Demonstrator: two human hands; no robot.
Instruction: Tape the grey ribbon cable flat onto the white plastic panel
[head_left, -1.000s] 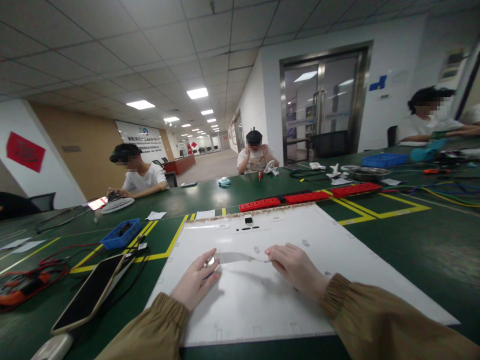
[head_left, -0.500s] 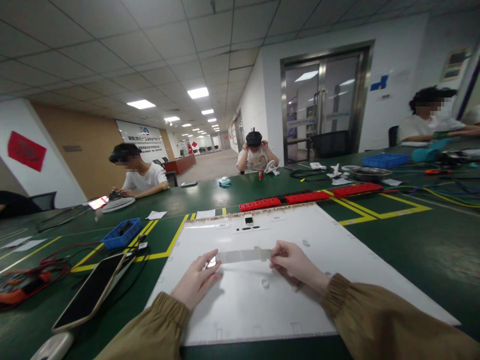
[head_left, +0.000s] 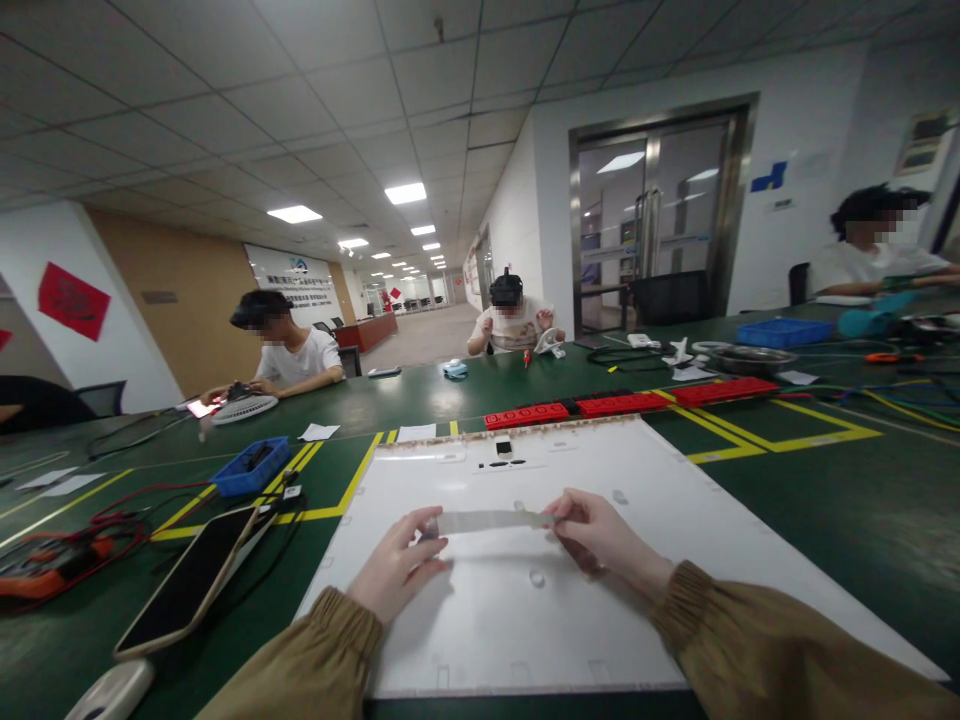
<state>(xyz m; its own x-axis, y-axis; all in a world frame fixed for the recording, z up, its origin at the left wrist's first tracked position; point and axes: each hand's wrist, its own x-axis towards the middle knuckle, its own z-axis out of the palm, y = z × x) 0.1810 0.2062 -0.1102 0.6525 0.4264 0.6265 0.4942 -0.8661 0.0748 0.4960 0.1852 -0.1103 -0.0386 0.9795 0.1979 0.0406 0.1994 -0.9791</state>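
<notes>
One flat, grey, see-through strip; two hands, left and right, pinch its ends above one big white board

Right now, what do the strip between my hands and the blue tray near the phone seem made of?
Strip: probably semi-clear plastic tape, since the white panel seems to show through. Blue tray: likely smooth moulded plastic, given even colour and thin walls.

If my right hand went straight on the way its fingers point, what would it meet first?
Probably your left hand, at the other end of the pale strip your right hand holds; one view leaves depth unclear.
</notes>
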